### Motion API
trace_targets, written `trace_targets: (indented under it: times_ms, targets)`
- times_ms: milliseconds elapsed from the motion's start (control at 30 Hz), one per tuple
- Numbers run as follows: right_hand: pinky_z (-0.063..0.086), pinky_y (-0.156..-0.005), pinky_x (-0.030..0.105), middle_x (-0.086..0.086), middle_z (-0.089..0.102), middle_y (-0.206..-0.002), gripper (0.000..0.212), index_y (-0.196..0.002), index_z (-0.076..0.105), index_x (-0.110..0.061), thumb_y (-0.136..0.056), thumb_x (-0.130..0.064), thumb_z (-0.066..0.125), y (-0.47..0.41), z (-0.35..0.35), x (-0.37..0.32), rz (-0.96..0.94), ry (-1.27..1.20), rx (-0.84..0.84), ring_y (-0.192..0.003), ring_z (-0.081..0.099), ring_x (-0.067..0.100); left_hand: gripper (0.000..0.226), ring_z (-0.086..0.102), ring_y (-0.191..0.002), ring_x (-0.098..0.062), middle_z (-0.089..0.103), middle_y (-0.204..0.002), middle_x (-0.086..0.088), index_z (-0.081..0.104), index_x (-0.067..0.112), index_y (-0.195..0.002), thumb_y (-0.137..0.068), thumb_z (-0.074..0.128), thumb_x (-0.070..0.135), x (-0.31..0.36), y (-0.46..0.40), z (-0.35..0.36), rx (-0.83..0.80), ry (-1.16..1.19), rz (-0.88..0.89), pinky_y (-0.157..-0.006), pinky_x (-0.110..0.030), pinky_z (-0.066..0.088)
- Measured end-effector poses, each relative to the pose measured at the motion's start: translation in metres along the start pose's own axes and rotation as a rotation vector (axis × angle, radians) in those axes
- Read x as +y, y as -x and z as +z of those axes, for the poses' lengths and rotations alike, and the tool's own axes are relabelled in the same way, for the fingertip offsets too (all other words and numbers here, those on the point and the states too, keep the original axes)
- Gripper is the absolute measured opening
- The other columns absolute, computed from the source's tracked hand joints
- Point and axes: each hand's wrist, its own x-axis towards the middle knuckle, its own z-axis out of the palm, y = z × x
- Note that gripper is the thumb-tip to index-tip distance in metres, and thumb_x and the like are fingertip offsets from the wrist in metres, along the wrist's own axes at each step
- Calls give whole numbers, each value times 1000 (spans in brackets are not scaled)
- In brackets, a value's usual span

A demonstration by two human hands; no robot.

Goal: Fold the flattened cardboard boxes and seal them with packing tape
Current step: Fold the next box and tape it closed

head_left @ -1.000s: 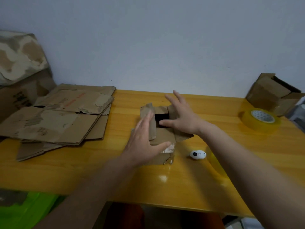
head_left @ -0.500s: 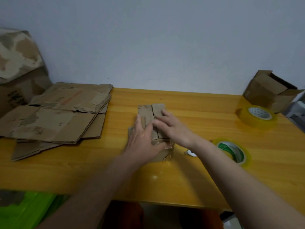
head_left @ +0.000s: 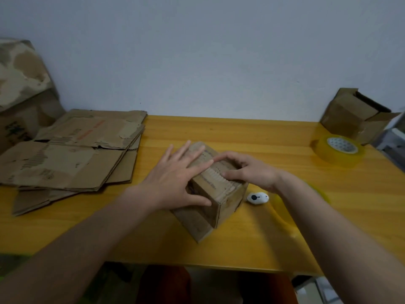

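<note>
A small brown cardboard box (head_left: 219,202) stands on the yellow wooden table (head_left: 285,244) in the middle, turned at an angle, its top flaps folded down. My left hand (head_left: 175,178) lies flat on the left side of the top, fingers spread and straight, thumb along the near face. My right hand (head_left: 249,172) presses on the right flap with bent fingers and touches the left hand's fingertip. A roll of clear yellowish packing tape (head_left: 338,151) lies at the far right. A second roll is mostly hidden under my right forearm.
A stack of flattened cardboard boxes (head_left: 72,154) covers the table's left end. An open folded box (head_left: 359,115) stands at the back right corner. A small white cutter (head_left: 258,197) lies just right of the box. Another carton (head_left: 22,84) leans at far left.
The flaps have been pushed closed. The box has been turned at an angle and now shows its near faces. My right arm now covers the green-cored tape roll.
</note>
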Motion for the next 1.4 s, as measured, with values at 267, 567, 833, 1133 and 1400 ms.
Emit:
trace_targets:
  times_ms: [267, 567, 833, 1133, 1400]
  targets:
    - [48, -90, 35, 6, 56, -120, 37, -133, 47, -12, -97, -22, 51, -10, 6, 24, 182, -95, 642, -105, 55, 20, 88, 10, -145, -36, 8, -161, -11, -2, 41, -152, -77, 12, 85, 67, -8, 7, 40, -5, -281, -117, -56, 8]
    - [47, -87, 37, 8, 57, -114, 30, -128, 51, -10, -100, -18, 45, -4, -19, 36, 175, -173, 582, -100, 55, 21, 102, -4, -149, -28, 3, -162, -12, 16, 16, -151, -77, 23, 86, 99, -43, 0, 146, 17, -194, -118, -56, 0]
    - [42, -104, 36, 7, 49, -139, 37, -138, 45, -13, -101, -13, 41, 0, -29, 41, 109, -235, 504, -124, 49, 22, 94, -14, -148, -28, -12, -162, 0, -7, 39, -152, -75, 18, 88, 103, -68, 4, -4, 105, -187, -117, -59, -6]
    - [46, -87, 34, 6, 63, -107, 15, -107, 61, -10, -95, -12, 53, 63, -53, 80, 205, 275, 750, -106, 58, 24, 83, -12, -148, -34, -13, -162, -2, -9, 49, -148, -76, 12, 86, 105, -79, -1, -45, 86, -235, -115, -64, -3]
    - [14, -116, 44, 3, 39, -140, 69, -134, 46, -20, -78, -55, 67, 111, -19, 100, 485, 956, 326, -138, 23, 26, 71, -3, -148, -29, -3, -162, 0, 3, 46, -151, -88, 16, 75, 103, -76, 0, 25, 117, -192, -114, -67, 2]
